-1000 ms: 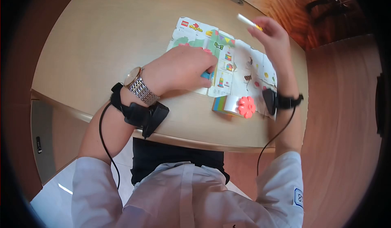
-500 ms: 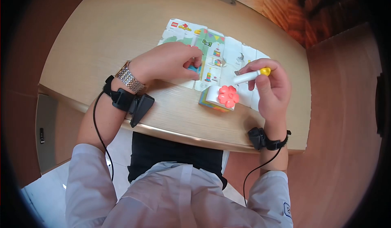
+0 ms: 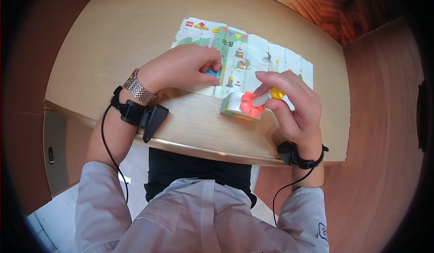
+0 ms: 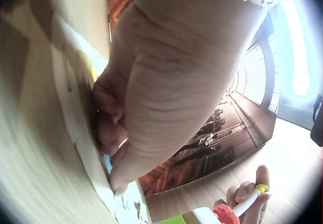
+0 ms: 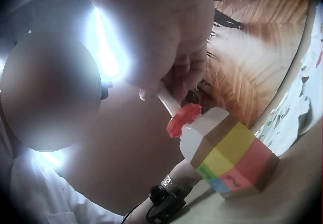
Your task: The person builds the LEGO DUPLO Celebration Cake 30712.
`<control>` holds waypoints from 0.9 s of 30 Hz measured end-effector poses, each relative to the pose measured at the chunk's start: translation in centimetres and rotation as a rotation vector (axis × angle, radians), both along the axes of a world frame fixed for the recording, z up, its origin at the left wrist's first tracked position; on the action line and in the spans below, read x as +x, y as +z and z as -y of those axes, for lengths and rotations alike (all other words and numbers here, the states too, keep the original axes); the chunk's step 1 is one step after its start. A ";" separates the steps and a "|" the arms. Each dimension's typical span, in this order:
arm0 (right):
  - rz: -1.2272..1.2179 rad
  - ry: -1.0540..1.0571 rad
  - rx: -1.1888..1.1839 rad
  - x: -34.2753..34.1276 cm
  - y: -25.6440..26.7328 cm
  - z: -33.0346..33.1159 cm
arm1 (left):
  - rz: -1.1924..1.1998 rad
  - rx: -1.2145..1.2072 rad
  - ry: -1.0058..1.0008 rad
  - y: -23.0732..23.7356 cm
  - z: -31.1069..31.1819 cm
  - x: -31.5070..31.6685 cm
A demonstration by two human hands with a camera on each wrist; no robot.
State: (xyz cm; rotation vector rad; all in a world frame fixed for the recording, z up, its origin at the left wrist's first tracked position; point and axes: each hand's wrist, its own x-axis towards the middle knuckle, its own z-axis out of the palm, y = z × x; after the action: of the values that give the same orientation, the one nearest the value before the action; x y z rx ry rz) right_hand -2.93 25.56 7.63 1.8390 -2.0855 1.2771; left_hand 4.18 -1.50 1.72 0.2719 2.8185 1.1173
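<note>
My right hand [image 3: 298, 108] pinches a white toy candle [image 5: 169, 101] near its yellow flame tip [image 3: 277, 93]. The candle slants down, its lower end at a coral flower piece [image 3: 247, 105]. That flower sits on the white rounded top of a small toy-brick stack [image 5: 234, 161] in yellow, red, green and blue, standing on the table. My left hand [image 3: 181, 67] rests on a creased Duplo instruction sheet [image 3: 257, 49], fingers loosely bent and thumb apart from them. A blue patch [image 3: 212, 72] shows between the left thumb and fingers.
The wooden table [image 3: 99, 58] has its front edge close to my body. The stack stands just in front of the sheet's near edge. Black cameras with cables are strapped to both wrists, and a metal watch [image 3: 138, 88] circles the left one.
My right hand has come down from over the sheet's far right with the candle, bringing its lower end to the flower. My left hand has stayed on the sheet, its fingers slightly loosened.
</note>
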 end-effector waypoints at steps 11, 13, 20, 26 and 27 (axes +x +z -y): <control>-0.003 0.015 -0.013 0.2 0.0 0.2 | 0.000 -0.020 -0.003 0.0 -0.1 -0.1; 0.001 0.023 -0.031 0.1 -0.3 0.2 | 0.009 -0.062 -0.006 0.3 -0.1 0.0; -0.062 0.049 -0.096 -0.6 -0.2 -0.1 | -0.036 0.327 -0.016 1.2 -1.3 0.3; 0.023 0.039 -0.112 -0.4 -0.6 0.0 | -0.221 0.237 -0.338 1.7 -2.8 1.5; 0.027 0.036 -0.111 -0.3 -0.5 0.0 | -0.115 0.174 -0.318 2.0 -3.1 1.6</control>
State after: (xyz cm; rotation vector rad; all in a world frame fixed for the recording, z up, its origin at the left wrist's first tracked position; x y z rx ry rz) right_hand -3.23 25.59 7.10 1.8304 -1.9594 1.4039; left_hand 5.77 1.56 3.70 0.7913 2.6417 1.3051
